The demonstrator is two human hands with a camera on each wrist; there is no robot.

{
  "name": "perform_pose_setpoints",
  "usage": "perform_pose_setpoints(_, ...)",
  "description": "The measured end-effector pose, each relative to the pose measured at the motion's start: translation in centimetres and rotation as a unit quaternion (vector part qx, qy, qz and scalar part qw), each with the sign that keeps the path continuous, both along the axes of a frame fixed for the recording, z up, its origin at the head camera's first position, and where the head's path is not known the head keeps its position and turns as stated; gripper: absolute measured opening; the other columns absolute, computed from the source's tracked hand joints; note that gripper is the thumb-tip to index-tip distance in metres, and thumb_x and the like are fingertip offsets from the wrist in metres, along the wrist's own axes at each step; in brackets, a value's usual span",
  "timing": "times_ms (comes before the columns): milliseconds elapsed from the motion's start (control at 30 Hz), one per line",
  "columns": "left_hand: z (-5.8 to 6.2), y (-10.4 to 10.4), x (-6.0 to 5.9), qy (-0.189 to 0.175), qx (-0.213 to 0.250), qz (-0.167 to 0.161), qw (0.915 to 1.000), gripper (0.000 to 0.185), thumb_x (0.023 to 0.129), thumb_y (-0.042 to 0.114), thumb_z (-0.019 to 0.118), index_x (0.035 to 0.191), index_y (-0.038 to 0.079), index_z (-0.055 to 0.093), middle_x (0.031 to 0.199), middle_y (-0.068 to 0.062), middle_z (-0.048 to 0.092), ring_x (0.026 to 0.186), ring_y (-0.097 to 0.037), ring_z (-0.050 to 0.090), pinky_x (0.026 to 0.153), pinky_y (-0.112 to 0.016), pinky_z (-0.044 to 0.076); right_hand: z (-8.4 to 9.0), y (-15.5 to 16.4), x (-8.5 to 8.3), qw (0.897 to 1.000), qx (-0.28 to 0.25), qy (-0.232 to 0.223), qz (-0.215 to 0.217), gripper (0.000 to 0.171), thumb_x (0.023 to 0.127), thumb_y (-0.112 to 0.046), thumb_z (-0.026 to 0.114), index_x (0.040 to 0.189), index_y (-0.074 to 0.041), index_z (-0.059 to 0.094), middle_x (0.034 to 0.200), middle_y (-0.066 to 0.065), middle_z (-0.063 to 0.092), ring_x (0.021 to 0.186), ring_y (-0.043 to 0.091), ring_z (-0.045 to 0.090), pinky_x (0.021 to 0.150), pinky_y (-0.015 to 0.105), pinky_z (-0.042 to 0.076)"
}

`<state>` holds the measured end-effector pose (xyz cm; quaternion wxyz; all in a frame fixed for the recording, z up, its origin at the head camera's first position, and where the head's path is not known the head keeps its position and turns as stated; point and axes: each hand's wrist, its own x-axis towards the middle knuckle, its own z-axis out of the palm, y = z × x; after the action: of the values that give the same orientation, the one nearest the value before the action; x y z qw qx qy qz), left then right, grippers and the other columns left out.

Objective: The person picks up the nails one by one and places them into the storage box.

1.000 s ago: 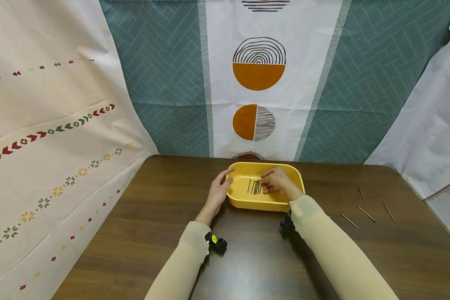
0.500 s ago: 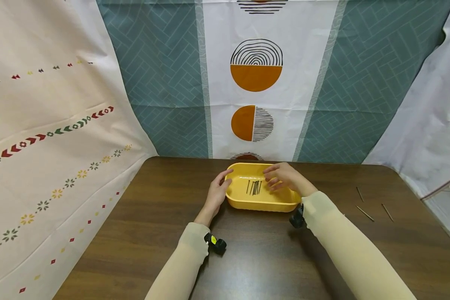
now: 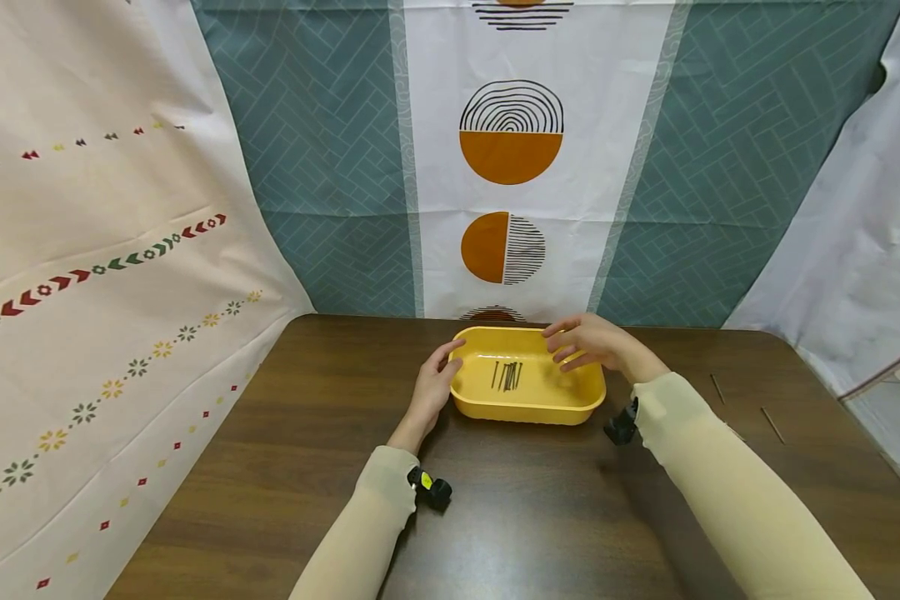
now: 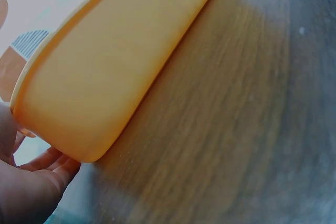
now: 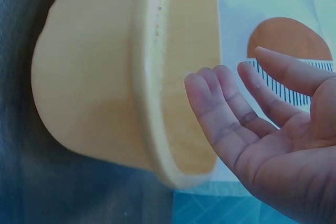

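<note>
Your left hand (image 3: 437,385) rests against the left end of a yellow, round-cornered plastic tub (image 3: 527,409) that sits on the dark brown wooden table (image 3: 307,467), its thumb hooked over the rim and its fingers laid along the outer wall. The left wrist view shows those fingers (image 4: 31,182) just under the tub's corner (image 4: 105,77), loosely bent and touching the plastic.

Your right hand (image 3: 592,343) hovers over the tub's far right corner, palm down, fingers spread and relaxed, holding nothing. In the right wrist view, the fingertips (image 5: 210,103) stand just beside the tub's rim (image 5: 152,93), apart from it.

Inside the tub, a small bundle of thin dark metal nails (image 3: 508,376) lies on the floor, left of centre, roughly parallel to one another. More thin nails (image 3: 772,424) lie loose on the table well to the right of the tub, near the table's right edge.

Behind the table hang a teal herringbone curtain with orange half-circles (image 3: 510,158) and a cream cloth with small flower patterns (image 3: 82,275).
</note>
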<state>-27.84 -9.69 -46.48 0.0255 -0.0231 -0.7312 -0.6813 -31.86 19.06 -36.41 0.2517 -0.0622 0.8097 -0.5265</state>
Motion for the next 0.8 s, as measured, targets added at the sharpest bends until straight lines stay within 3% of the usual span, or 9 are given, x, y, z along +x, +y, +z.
perform_pose_setpoints(200, 0.0, 0.0, 0.0, -0.007, 0.0, 0.003, 1.0, 0.038, 0.108, 0.013, 0.054, 0.145, 0.015, 0.061, 0.151, -0.009, 0.053, 0.126, -0.029, 0.056, 0.107, -0.047, 0.049, 1.0, 1.5, -0.2, 1.0, 0.01, 0.009, 0.008, 0.05, 0.104, -0.015, 0.061, 0.148, 0.007, 0.049, 0.135, 0.029, 0.056, 0.112, 0.04, 0.065, 0.094, 0.046, 0.058)
perform_pose_setpoints(433, 0.2, 0.0, 0.1, -0.005, 0.003, 0.001, 1.0, 0.038, 0.108, 0.013, 0.054, 0.145, 0.014, 0.061, 0.154, -0.009, 0.051, 0.128, -0.029, 0.054, 0.109, -0.048, 0.048, 2.1, 4.4, 0.1, 1.0, -0.001, 0.019, -0.01, 0.052, 0.105, -0.016, 0.062, 0.147, 0.009, 0.046, 0.12, 0.021, 0.067, 0.101, 0.031, 0.07, 0.092, 0.045, 0.06)
perform_pose_setpoints(800, 0.2, 0.0, 0.2, 0.004, -0.005, 0.003, 1.0, 0.038, 0.108, 0.012, 0.054, 0.146, 0.012, 0.06, 0.154, -0.01, 0.051, 0.128, -0.03, 0.055, 0.107, -0.049, 0.049, 1.7, 9.9, 0.7, 1.0, -0.003, 0.029, -0.01, 0.054, 0.108, -0.018, 0.058, 0.148, 0.012, 0.041, 0.113, 0.009, 0.069, 0.097, 0.022, 0.071, 0.09, 0.044, 0.06)
